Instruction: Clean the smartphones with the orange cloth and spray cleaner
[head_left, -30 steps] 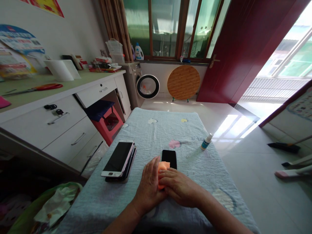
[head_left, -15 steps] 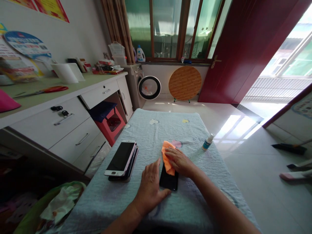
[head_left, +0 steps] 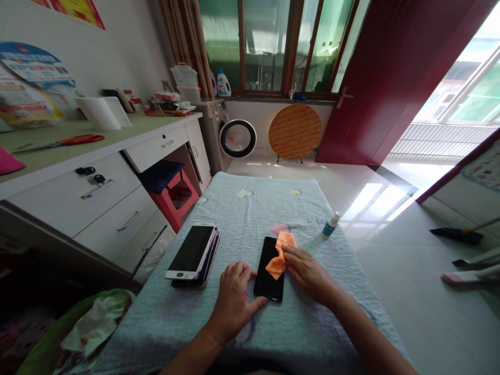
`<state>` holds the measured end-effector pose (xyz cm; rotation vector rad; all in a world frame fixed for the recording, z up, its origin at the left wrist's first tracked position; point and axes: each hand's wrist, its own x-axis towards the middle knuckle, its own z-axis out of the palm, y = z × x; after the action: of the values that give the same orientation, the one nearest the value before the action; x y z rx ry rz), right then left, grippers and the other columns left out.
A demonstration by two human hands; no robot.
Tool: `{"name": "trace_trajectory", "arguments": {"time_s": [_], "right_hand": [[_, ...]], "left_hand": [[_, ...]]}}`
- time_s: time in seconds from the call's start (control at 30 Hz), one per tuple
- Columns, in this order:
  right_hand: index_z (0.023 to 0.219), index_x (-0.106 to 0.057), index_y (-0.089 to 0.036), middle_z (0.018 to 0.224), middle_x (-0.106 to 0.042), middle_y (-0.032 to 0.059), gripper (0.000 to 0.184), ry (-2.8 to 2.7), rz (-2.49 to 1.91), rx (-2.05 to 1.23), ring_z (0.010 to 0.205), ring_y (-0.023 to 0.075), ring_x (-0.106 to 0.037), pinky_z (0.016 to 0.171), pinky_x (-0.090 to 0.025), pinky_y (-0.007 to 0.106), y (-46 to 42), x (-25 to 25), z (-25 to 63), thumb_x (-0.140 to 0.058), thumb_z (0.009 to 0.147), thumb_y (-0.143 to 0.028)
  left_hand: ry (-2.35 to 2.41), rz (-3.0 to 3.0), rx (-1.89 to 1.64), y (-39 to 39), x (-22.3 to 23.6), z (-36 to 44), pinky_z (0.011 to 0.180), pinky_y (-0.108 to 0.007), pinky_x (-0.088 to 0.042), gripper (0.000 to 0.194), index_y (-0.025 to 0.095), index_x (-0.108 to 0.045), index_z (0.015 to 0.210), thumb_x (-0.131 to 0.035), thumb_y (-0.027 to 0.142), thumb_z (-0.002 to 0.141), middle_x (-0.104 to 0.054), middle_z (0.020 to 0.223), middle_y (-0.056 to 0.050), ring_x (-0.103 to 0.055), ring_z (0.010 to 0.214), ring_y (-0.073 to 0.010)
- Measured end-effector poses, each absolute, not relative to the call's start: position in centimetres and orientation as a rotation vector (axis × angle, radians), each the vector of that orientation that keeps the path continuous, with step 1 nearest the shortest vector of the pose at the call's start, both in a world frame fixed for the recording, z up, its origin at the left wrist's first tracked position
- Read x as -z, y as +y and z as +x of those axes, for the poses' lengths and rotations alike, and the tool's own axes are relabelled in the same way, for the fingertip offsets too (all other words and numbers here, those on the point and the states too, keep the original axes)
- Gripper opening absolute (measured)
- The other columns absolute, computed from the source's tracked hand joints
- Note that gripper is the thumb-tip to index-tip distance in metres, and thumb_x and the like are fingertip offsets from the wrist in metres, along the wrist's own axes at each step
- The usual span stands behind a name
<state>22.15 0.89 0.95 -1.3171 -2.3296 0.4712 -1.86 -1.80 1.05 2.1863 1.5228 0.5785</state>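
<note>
A black smartphone [head_left: 266, 284] lies face up on the light blue quilted cover. My left hand [head_left: 232, 299] braces it, fingertips at its left edge and thumb at its lower left corner. An orange cloth [head_left: 282, 255] lies partly over the phone's right side. My right hand [head_left: 310, 273] holds the cloth under its fingertips, just right of the phone. To the left sits a stack of phones, a white-framed smartphone [head_left: 191, 251] on top with darker ones beneath. At the far right of the cover stands a small spray bottle [head_left: 330, 225] with a white cap.
The cover [head_left: 234, 213] drapes over a low table. On the left are a counter with white drawers [head_left: 113, 198] and a red stool [head_left: 177, 200]. A lined bin [head_left: 89, 323] stands at lower left. Farther back are an open washing machine door [head_left: 238, 138] and a round wooden tabletop [head_left: 295, 133].
My right hand has slid the orange cloth rightward across the phone, baring more of its screen. My left hand stays by the phone's lower left. The view has shifted slightly.
</note>
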Motion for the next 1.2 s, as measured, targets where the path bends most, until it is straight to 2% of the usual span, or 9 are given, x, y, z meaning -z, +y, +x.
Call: {"name": "trace_trajectory", "arguments": {"time_s": [0.2, 0.33, 0.47, 0.63, 0.83, 1.03, 1.2], "right_hand": [[0.126, -0.06, -0.023, 0.141, -0.053, 0.0083, 0.036, -2.331, -1.325, -0.618, 0.133, 0.0245, -0.045, 0.112, -0.036, 0.046, -2.5, -2.7, 21.2, -0.047, 0.093, -0.019], [0.128, -0.059, -0.023, 0.142, -0.051, 0.0088, 0.039, -2.348, -1.328, -0.693, 0.134, 0.0258, -0.043, 0.115, -0.031, 0.049, -4.7, -2.9, 20.9, -0.05, 0.091, -0.02], [0.127, -0.06, -0.024, 0.143, -0.05, 0.0071, 0.037, -2.365, -1.298, -0.784, 0.136, 0.0241, -0.041, 0.117, -0.027, 0.046, -6.7, -3.1, 20.6, -0.049, 0.092, -0.021], [0.132, -0.056, -0.025, 0.146, -0.047, 0.0061, 0.038, -2.371, -1.305, -0.827, 0.138, 0.0224, -0.039, 0.118, -0.027, 0.044, -8.0, -3.0, 20.5, -0.048, 0.094, -0.024], [0.139, -0.05, -0.022, 0.148, -0.044, 0.0094, 0.045, -2.326, -1.415, -0.728, 0.139, 0.0261, -0.037, 0.116, -0.029, 0.048, -5.9, -2.2, 20.5, -0.049, 0.095, -0.032], [0.134, -0.053, -0.017, 0.146, -0.046, 0.014, 0.042, -2.345, -1.37, -0.53, 0.137, 0.0271, -0.039, 0.114, -0.032, 0.048, -1.8, -1.3, 20.7, -0.047, 0.094, -0.026], [0.128, -0.054, -0.016, 0.143, -0.048, 0.0158, 0.039, -2.332, -1.394, -0.421, 0.134, 0.0289, -0.042, 0.111, -0.034, 0.05, 1.7, -0.2, 20.6, -0.05, 0.09, -0.025]], "left_hand": [[1.527, 2.208, -0.636, -2.0, -0.7, -1.6, 0.086, -0.04, -0.039, 0.039, 0.021, -0.06, 0.094, -0.08, 0.035, 0.064, -0.057, 0.099, -0.005, -0.05, 0.098, -0.0272], [1.534, 2.22, -0.642, -2.0, -0.8, -1.4, 0.085, -0.04, -0.039, 0.036, 0.021, -0.06, 0.092, -0.079, 0.034, 0.065, -0.057, 0.097, -0.004, -0.05, 0.096, -0.0265], [1.538, 2.218, -0.675, -2.2, -0.9, -1.2, 0.084, -0.039, -0.039, 0.027, 0.02, -0.059, 0.089, -0.074, 0.028, 0.069, -0.057, 0.093, -0.004, -0.05, 0.093, -0.0252], [1.536, 2.216, -0.673, -2.4, -1.0, -1.2, 0.085, -0.039, -0.038, 0.027, 0.02, -0.058, 0.089, -0.072, 0.021, 0.066, -0.057, 0.093, -0.004, -0.05, 0.094, -0.0255], [1.508, 2.223, -0.666, -2.4, -0.8, -1.2, 0.085, -0.039, -0.038, 0.029, 0.02, -0.058, 0.088, -0.076, 0.027, 0.067, -0.057, 0.093, -0.003, -0.05, 0.093, -0.0254], [1.496, 2.23, -0.66, -2.3, -0.6, -1.4, 0.084, -0.04, -0.038, 0.032, 0.021, -0.059, 0.09, -0.076, 0.039, 0.07, -0.058, 0.094, -0.004, -0.051, 0.093, -0.0259], [1.49, 2.223, -0.646, -2.3, -0.8, -1.3, 0.085, -0.04, -0.038, 0.033, 0.021, -0.059, 0.09, -0.077, 0.039, 0.07, -0.058, 0.095, -0.004, -0.051, 0.094, -0.0264]]}}
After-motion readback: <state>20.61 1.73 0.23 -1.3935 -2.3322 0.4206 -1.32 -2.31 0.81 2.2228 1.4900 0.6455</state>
